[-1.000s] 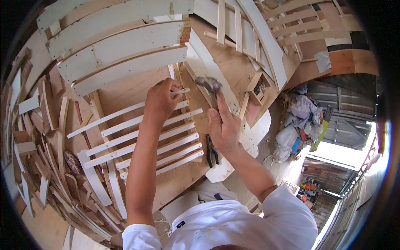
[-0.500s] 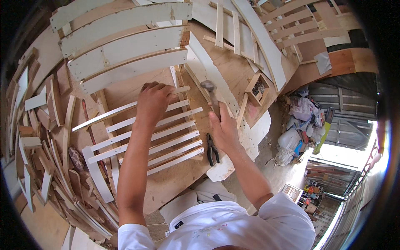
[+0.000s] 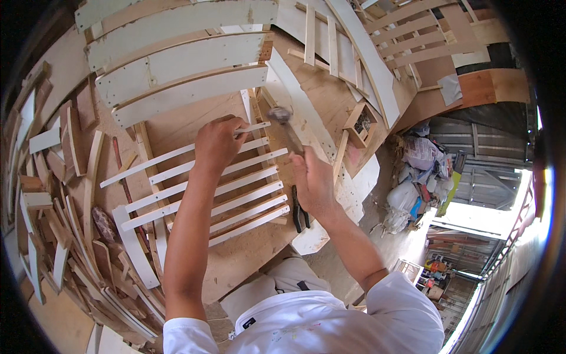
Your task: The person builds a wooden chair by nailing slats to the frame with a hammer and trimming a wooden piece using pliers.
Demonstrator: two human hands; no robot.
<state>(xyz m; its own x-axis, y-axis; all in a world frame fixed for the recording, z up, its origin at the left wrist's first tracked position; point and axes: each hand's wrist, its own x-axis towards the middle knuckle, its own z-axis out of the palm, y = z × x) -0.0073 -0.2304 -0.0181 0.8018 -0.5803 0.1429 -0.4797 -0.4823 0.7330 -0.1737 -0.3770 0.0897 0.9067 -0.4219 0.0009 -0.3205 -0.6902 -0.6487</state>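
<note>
My left hand (image 3: pixel 220 141) is closed on the top white slat (image 3: pixel 158 161) near its right end, where the fingertips are partly hidden. My right hand (image 3: pixel 311 177) grips a hammer (image 3: pixel 293 133), whose motion-blurred head is just right of that slat's end. Below the held slat, several more white slats (image 3: pixel 240 211) lie across wooden rails (image 3: pixel 141 140), forming a rack. Black pliers (image 3: pixel 302 217) lie beside my right hand, partly hidden by it. Farther right is a small wooden box of metal fasteners (image 3: pixel 361 124).
Large white slatted panels (image 3: pixel 183 60) lie beyond the rack. Loose offcuts (image 3: pixel 72 141) pile up on the left. More wooden frames (image 3: pixel 424 41) are at the upper right. Bags (image 3: pixel 404 199) are heaped beyond the bench's right edge, in a metal-walled shed.
The hammer head has swung leftward, closer to the end of the held slat, and is now blurred. My left hand has dropped and moved a little left from a second ago, still on the slat.
</note>
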